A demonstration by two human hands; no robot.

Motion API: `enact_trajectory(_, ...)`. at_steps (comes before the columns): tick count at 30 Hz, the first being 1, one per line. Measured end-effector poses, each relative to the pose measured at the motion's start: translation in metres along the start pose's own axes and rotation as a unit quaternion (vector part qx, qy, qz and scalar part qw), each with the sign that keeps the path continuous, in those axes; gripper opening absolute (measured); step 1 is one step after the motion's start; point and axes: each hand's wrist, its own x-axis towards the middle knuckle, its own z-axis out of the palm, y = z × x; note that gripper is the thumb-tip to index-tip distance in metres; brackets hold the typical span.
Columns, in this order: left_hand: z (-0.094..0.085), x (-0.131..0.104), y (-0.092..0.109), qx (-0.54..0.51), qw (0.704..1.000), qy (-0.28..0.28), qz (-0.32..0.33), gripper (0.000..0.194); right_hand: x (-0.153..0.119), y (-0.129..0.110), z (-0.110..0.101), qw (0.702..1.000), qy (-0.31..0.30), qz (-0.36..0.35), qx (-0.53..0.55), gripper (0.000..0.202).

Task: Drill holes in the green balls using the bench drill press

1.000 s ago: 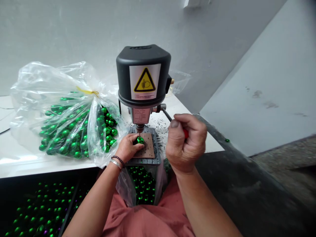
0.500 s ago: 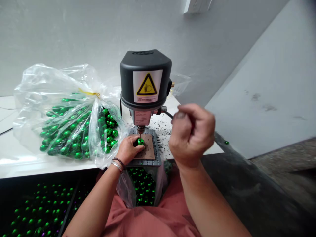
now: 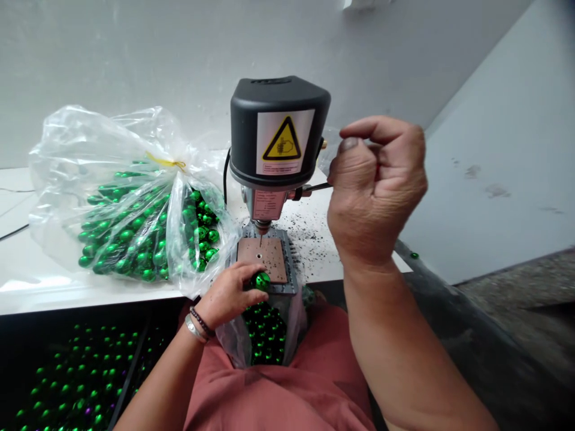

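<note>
A small black bench drill (image 3: 278, 129) with a yellow warning label stands on a white table (image 3: 54, 287). My right hand (image 3: 375, 188) is raised beside it, closed around the end of the feed lever (image 3: 314, 188). My left hand (image 3: 231, 293) pinches a shiny green bead (image 3: 261, 280) at the front edge of the drill's brown work plate (image 3: 263, 258), above an open plastic bag of green beads (image 3: 265, 332) in my lap. The drill bit hangs clear above the plate.
A large clear bag full of green beads (image 3: 135, 233) lies left of the drill. Dark drilling chips (image 3: 309, 236) are scattered to its right. A black tray with several green beads (image 3: 67, 383) sits below the table at the left. A single bead (image 3: 414, 255) lies at right.
My right hand has swung the lever up and the bit has risen off the plate. My left hand has drawn the green bead from under the bit to the plate's front edge.
</note>
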Motion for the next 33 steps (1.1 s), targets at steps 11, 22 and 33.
enact_trajectory(11,-0.035,0.029,-0.03,0.245,0.934,0.221,-0.138,0.033,-0.005,0.001,-0.003,0.999,-0.002,-0.025,-0.026,0.017)
enact_trajectory(22,-0.033,0.025,-0.053,0.382,0.91,0.036,-0.159,0.039,-0.006,-0.001,-0.004,0.999,0.007,-0.038,-0.018,0.015)
enact_trajectory(33,-0.03,0.015,-0.068,0.333,0.932,0.055,-0.131,0.052,-0.009,0.0,-0.006,0.998,0.004,-0.055,0.006,0.016)
